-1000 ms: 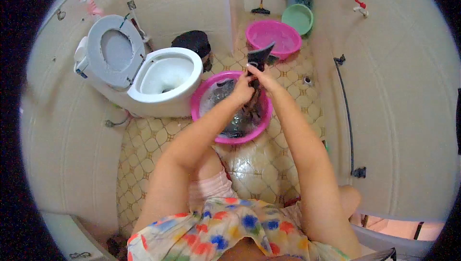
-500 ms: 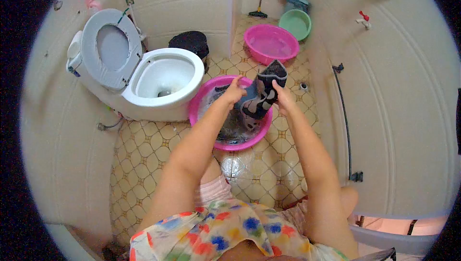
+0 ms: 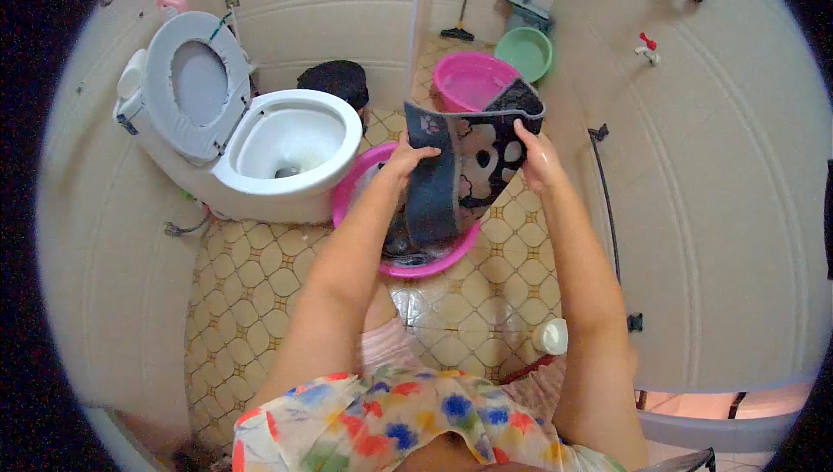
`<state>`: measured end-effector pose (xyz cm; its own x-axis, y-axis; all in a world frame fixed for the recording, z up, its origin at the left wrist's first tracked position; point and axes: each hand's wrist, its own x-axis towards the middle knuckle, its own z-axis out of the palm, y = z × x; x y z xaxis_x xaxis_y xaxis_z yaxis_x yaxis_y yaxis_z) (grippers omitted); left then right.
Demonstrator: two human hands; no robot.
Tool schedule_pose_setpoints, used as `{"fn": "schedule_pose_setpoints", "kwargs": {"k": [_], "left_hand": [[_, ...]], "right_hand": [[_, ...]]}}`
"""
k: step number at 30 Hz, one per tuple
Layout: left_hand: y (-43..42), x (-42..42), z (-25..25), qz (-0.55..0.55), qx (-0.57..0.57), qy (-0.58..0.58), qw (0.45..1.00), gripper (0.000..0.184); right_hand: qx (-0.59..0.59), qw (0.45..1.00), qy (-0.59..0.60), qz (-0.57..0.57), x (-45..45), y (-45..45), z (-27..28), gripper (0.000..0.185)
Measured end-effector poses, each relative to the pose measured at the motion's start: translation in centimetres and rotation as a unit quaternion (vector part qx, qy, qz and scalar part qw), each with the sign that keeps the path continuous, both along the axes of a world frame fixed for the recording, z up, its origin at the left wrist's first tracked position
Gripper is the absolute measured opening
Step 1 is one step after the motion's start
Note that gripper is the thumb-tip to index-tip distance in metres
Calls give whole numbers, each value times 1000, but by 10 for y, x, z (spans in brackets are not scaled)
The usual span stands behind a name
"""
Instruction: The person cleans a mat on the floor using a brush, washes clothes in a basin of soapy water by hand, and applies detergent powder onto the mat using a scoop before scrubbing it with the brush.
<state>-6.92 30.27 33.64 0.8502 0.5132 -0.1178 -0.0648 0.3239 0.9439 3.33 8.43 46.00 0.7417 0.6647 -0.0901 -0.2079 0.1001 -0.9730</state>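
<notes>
A dark floor mat (image 3: 475, 160) with pale paw prints and a grey border hangs stretched between my two hands. My left hand (image 3: 408, 160) grips its left side, thumb over the face. At the upper right edge, my right hand (image 3: 540, 160) pinches the mat with the thumb in front. The mat's lower end hangs over a pink basin (image 3: 434, 268) on the floor, where dark wet fabric and suds show. Whether the mat's bottom touches the basin's contents is hidden.
A white toilet (image 3: 347, 138) with raised lid stands left of the basin, a black bin (image 3: 334, 81) behind it. Further back are another pink basin (image 3: 468, 81), a green basin (image 3: 524, 54) and a squeegee (image 3: 457, 34). A white container (image 3: 550, 337) stands near my right forearm.
The mat has been lifted and spread open from a bunched, folded shape. My hands have moved apart, and the white container has come into view.
</notes>
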Motion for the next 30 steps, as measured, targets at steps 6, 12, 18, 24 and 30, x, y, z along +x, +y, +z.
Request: {"fn": "schedule_pose_setpoints", "kwargs": {"k": [6, 12, 18, 24, 30], "left_hand": [[-13, -3, 17, 56, -65, -46, 995, 40], [-24, -3, 19, 88, -66, -21, 994, 32], [-47, 0, 33, 73, -40, -50, 995, 32], [-71, 15, 33, 4, 5, -39, 999, 31], [-74, 9, 47, -19, -21, -90, 996, 36]], "right_hand": [[20, 994, -42, -95, 38, -4, -48, 43], [-16, 983, -131, -129, 69, -8, -97, 46], [-108, 969, -189, -120, 63, -21, -95, 53], [-81, 988, -118, -60, 20, -4, -69, 44], [-69, 991, -116, 4, 8, 17, -63, 35]]}}
